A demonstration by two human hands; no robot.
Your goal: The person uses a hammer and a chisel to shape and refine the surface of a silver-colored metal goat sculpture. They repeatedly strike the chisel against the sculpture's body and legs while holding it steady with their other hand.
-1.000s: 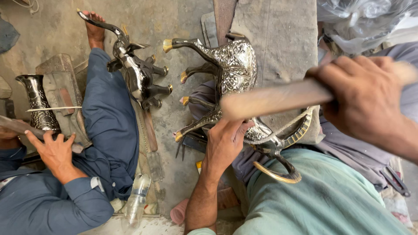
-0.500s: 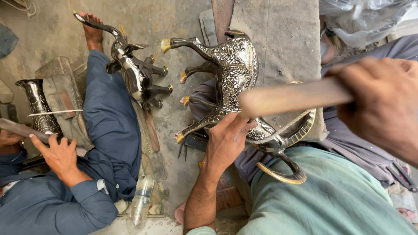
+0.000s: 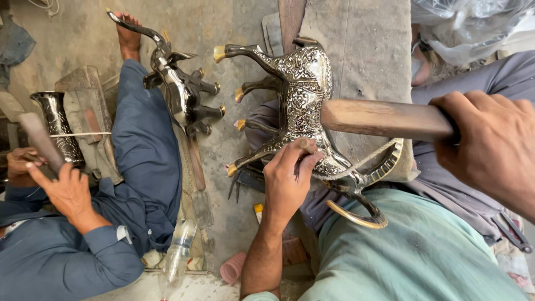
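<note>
My right hand [image 3: 490,150] is clenched around a wooden handle [image 3: 384,119], which has swung lower and closer over the last moment, so its blunt end now hangs just above my left hand [image 3: 287,181]. That hand's fingers [image 3: 298,153] are pinched narrow on a small tool pressed to the flank of the patterned metal horse [image 3: 304,95]; the tool itself is too thin to make out. The horse lies on its side across my lap, legs pointing away to the left of my fingers, barely shifted.

Further left, another person in blue holds a flat stick, with a metal vase [image 3: 56,125] and a plain metal horse [image 3: 181,89] nearby. The handle's far end is cut off behind my fist.
</note>
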